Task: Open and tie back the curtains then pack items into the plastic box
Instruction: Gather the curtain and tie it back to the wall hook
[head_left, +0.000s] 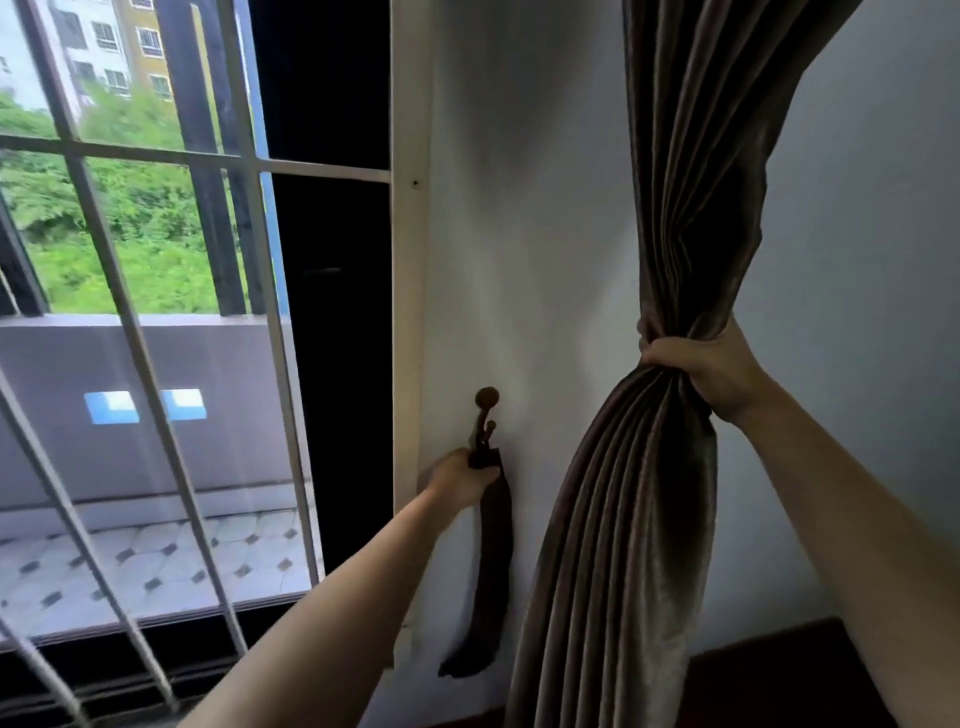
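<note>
Beside window, right hand round curtain

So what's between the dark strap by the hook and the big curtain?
Just bare white wall between the strap and the curtain, as the head view shows.

Brown pleated curtain bunched at mid-height beside white wall, dark tieback strap hanging from wall hook

A dark tieback strap hangs from the round-knobbed hook on the white wall.
</note>
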